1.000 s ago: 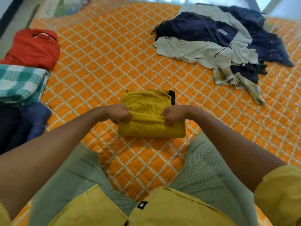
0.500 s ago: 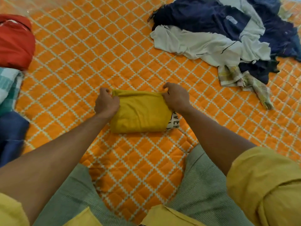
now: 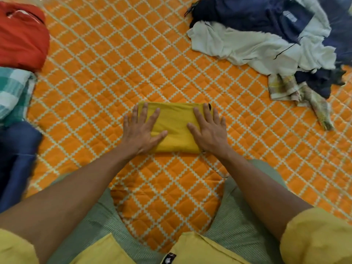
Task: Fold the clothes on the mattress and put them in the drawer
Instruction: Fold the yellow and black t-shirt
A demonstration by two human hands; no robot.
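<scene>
the mattress (image 3: 133, 63) fills the view, covered in an orange quilt with a white diamond grid. at far right lies an unfolded heap of clothes (image 3: 266, 35): a navy garment (image 3: 238, 14) over a white garment (image 3: 247, 48), with a pale checked cloth (image 3: 285, 86) trailing from the near edge. a small pale label (image 3: 290, 16) is sewn on the navy garment; its writing is too blurred to read. along the left edge sit folded items in a row: a red garment (image 3: 21, 35) farthest, a teal checked garment (image 3: 13, 90) in the middle, a blue garment (image 3: 17, 155) nearest. the person's green-trousered knees (image 3: 240, 216) rest on the mattress. a small black tag (image 3: 169, 258) shows on the yellow shirt at the bottom edge; its mark is illegible. the folded yellow shirt (image 3: 175, 126) lies flat at mid-mattress, just ahead of the knees. the left hand (image 3: 141, 130) lies flat on its left end, fingers spread, gripping nothing. the right hand (image 3: 209, 130) lies flat on its right end, fingers likewise spread.
</scene>
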